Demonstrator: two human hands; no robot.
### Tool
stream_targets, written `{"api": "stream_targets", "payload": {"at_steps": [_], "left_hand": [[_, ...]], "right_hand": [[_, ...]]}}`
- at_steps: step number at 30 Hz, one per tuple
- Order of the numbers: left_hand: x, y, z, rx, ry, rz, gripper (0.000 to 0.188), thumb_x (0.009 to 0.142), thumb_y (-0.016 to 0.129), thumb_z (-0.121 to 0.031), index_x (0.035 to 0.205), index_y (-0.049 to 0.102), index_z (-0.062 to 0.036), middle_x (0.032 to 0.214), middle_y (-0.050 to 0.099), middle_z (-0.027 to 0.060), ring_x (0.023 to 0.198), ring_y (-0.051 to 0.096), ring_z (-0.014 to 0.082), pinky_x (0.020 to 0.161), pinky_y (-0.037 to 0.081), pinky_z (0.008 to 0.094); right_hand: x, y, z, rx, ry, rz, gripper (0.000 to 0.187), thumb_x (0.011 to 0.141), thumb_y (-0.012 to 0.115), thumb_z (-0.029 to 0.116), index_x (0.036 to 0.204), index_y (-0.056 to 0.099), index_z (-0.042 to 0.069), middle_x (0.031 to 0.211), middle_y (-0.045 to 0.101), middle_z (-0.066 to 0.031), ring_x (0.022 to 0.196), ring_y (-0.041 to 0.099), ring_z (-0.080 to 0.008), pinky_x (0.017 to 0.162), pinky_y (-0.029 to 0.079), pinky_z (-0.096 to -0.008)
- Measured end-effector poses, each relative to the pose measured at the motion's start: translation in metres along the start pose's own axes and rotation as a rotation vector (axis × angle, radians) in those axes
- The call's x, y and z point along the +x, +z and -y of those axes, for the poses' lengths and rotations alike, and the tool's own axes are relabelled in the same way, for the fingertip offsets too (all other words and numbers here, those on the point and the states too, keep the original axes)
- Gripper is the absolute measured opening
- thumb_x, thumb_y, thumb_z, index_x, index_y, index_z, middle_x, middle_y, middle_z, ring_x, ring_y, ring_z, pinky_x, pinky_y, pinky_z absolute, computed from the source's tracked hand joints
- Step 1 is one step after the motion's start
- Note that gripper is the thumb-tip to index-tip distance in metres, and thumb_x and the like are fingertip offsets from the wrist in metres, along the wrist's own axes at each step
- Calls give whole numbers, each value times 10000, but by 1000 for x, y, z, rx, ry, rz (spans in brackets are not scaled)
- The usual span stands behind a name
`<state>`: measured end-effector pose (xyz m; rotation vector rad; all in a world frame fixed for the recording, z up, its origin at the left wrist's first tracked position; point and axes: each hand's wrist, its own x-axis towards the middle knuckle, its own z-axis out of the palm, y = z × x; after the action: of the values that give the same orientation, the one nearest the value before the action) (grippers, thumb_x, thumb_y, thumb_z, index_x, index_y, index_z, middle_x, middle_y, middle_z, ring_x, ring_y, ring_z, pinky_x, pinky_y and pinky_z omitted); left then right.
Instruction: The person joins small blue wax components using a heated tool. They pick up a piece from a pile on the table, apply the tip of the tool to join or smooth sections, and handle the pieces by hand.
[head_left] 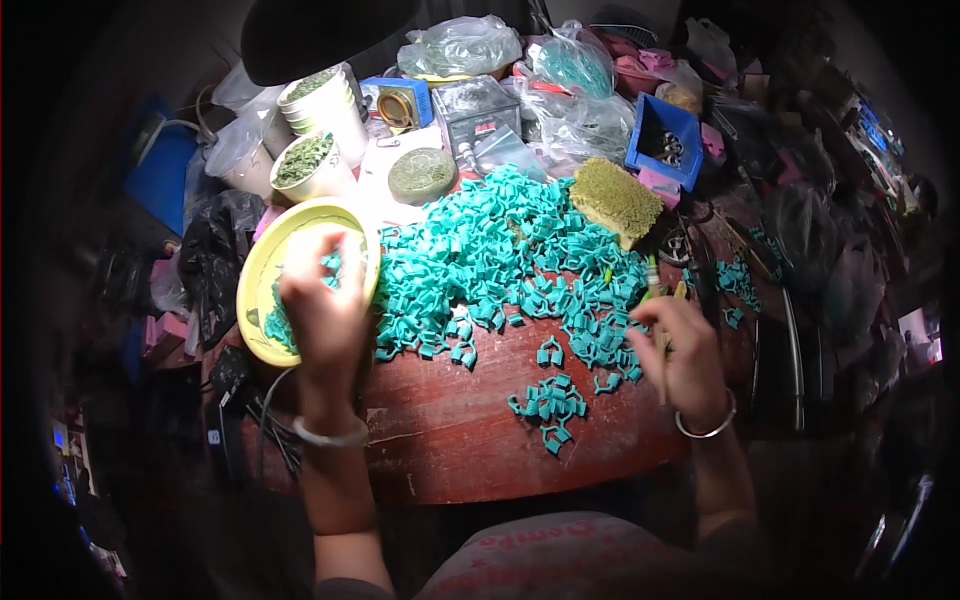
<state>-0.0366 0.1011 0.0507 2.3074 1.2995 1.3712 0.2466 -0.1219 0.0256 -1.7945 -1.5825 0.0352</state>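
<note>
From my end of the feed, the left hand [325,285] is a pale blur over the yellow basin [249,270], hiding much of what lies inside; a teal bit shows by its fingertips, but I can't tell whether they pinch it or how wide they stand. Over at the right hand [688,345], the fingers curl in at the heap's edge, thumb close to forefinger, and I can't make out whether the slim green-and-pale tool [653,275] beside them is gripped. A dark lamp shade [325,40] is cut off at the top, and the rim falls away into black. Now the teal clips [470,265]: small, matte, plastic-looking, square-ended pieces with curved arms, piled thick across the middle of the table, a small cluster [552,402] apart at the front, more in the basin. Beneath them, the red tabletop [430,455] is scuffed and round-edged. Behind sit a rough, olive, sponge-like block [615,200], a flat, speckled round disc [422,176], crinkled clear bags [460,48] and a smooth blue bin [662,176].
</note>
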Motion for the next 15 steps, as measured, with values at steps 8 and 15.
{"api": "stream_targets", "payload": {"at_steps": [8, 15], "left_hand": [[-85, 25, -49, -581, -251, 515, 54, 919, 661, -46, 931, 653, 6, 748, 667, 18, 659, 616, 43, 573, 475, 189], [-86, 32, -45, -1026, -772, 779, 95, 965, 638, -150, 952, 629, -56, 753, 639, -8, 621, 550, 27, 521, 396, 159]], "right_hand": [[26, 50, 39, 121, -319, 366, 302, 759, 720, 55, 1023, 576, 32, 939, 610, -135, 910, 582, -335, 819, 471, -416], [24, 63, 34, -41, -391, 347, 204, 799, 600, 72, 992, 558, 23, 833, 544, -107, 837, 562, -284, 703, 466, -388]]}}
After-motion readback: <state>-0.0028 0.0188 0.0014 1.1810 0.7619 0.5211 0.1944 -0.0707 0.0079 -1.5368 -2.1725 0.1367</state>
